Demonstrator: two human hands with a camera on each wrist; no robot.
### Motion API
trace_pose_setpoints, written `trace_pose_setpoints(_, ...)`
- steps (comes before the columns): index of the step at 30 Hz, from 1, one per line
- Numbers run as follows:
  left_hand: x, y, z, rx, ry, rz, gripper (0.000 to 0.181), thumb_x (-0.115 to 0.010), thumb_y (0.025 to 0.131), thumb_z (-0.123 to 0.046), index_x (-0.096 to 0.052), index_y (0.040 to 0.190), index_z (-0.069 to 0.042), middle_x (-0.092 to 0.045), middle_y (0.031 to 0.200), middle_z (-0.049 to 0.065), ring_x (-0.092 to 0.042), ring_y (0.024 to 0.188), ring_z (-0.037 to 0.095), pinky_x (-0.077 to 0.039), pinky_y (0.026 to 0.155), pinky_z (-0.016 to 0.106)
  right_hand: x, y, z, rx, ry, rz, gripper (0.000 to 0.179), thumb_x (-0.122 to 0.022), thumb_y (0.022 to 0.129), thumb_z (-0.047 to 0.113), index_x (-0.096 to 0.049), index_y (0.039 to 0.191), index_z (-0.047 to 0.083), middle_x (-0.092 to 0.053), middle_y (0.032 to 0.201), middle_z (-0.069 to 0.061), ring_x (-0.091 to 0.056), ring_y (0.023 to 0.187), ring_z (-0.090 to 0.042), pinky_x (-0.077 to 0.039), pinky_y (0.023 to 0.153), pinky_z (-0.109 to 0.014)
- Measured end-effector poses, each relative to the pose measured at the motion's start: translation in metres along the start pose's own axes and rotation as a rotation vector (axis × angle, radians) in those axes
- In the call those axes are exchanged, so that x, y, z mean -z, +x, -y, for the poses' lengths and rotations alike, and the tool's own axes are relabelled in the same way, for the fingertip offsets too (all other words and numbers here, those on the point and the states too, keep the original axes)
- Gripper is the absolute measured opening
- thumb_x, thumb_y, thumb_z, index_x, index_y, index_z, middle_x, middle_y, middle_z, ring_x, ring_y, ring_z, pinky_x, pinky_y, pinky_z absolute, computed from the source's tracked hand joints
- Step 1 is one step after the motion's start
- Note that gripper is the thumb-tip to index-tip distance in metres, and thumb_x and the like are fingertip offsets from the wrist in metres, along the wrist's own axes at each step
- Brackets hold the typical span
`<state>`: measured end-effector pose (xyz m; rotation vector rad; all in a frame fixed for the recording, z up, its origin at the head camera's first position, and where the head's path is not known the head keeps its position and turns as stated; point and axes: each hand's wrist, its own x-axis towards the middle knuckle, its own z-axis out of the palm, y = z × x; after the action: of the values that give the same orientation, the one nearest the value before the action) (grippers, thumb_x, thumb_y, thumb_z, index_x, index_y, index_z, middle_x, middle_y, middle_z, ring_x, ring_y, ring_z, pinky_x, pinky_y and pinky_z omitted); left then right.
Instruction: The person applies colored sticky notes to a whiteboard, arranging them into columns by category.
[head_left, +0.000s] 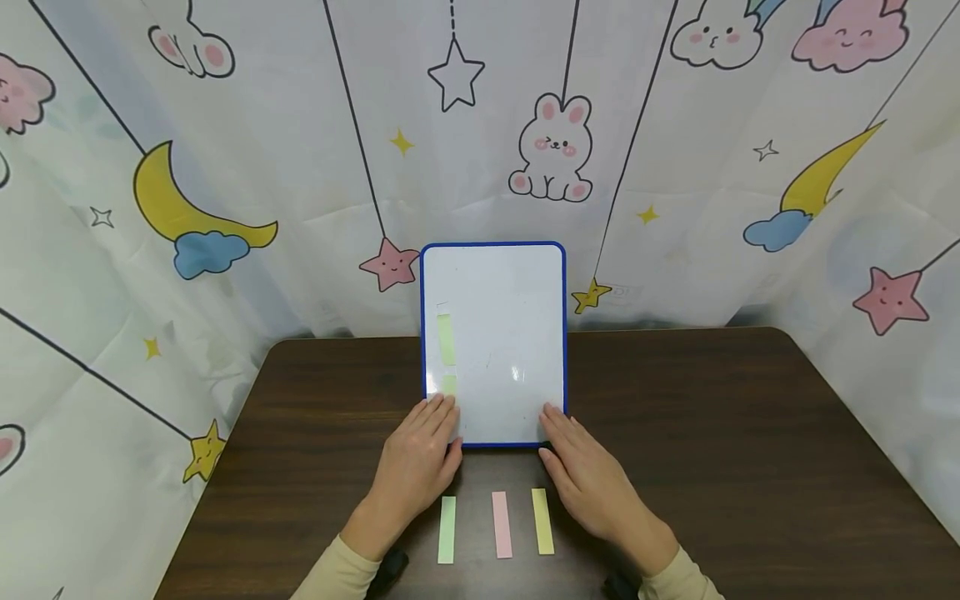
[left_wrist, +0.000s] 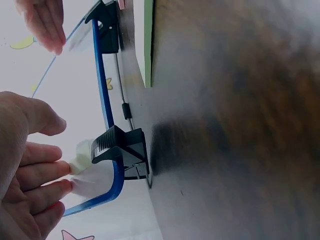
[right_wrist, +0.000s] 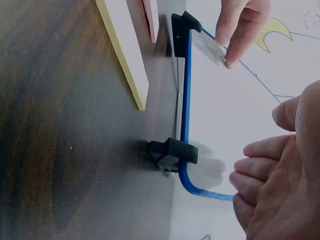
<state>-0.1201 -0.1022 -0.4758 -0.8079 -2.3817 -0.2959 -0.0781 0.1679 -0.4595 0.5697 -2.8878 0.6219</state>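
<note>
A whiteboard (head_left: 498,333) with a blue frame stands upright at the far edge of the table, held at its bottom by black clips (left_wrist: 120,150). My left hand (head_left: 422,450) is at its lower left corner, fingers extended, fingertips against a pale green sticky strip (head_left: 449,384) low on the board. Another green strip (head_left: 446,339) sticks just above that one. Across from it, my right hand (head_left: 592,475) lies by the lower right corner, fingers straight and holding nothing. Between my wrists lie pads of narrow sticky notes: green (head_left: 447,530), pink (head_left: 502,525) and yellow (head_left: 543,522).
The dark wooden table (head_left: 697,433) spreads out on both sides. Behind it hangs a white curtain (head_left: 300,167) printed with moons, stars, clouds and rabbits. Dark wrist devices (head_left: 388,571) sit beneath both forearms.
</note>
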Motion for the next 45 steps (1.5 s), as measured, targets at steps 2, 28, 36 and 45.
trace_pose_setpoints(2,0.001,0.000,-0.001,0.002,0.003,0.005,0.040,-0.072,0.083,-0.020,-0.069,0.118,-0.002,-0.069,0.125,0.014,-0.065,0.119,0.027,-0.051,0.105,0.043,0.001,-0.001,0.001,0.011,-0.001,-0.005,0.052,-0.046,0.103,0.034,-0.041,0.150,0.012,-0.035,0.159,0.001,-0.033,0.148,-0.014,-0.029,0.120,-0.038)
trace_pose_setpoints(28,0.015,-0.018,-0.024,-0.147,-0.141,0.406,0.066,-0.055,0.092,-0.059,-0.059,0.135,-0.010,-0.056,0.144,0.005,-0.051,0.136,0.019,-0.043,0.113,0.033,-0.004,-0.030,0.003,0.126,-0.029,0.059,0.047,-0.045,0.103,0.037,-0.048,0.145,0.016,-0.043,0.155,0.005,-0.040,0.143,-0.012,-0.042,0.113,-0.039)
trace_pose_setpoints(36,0.022,-0.017,-0.029,-0.135,-0.237,0.532,0.065,-0.052,0.093,-0.058,-0.056,0.138,-0.010,-0.055,0.145,0.004,-0.051,0.136,0.020,-0.046,0.111,0.036,-0.002,-0.036,0.011,0.079,0.013,0.262,0.054,-0.028,0.104,0.051,-0.042,0.149,0.025,-0.035,0.157,0.014,-0.037,0.145,-0.013,-0.043,0.113,-0.043)
trace_pose_setpoints(45,0.022,-0.017,-0.036,-0.146,-0.287,0.559,0.062,-0.055,0.091,-0.057,-0.061,0.133,-0.011,-0.062,0.137,0.002,-0.057,0.130,0.020,-0.050,0.106,0.035,-0.004,-0.039,0.017,0.168,0.029,0.392,0.056,-0.022,0.105,0.050,-0.044,0.148,0.022,-0.042,0.155,0.006,-0.044,0.142,-0.020,-0.044,0.111,-0.048)
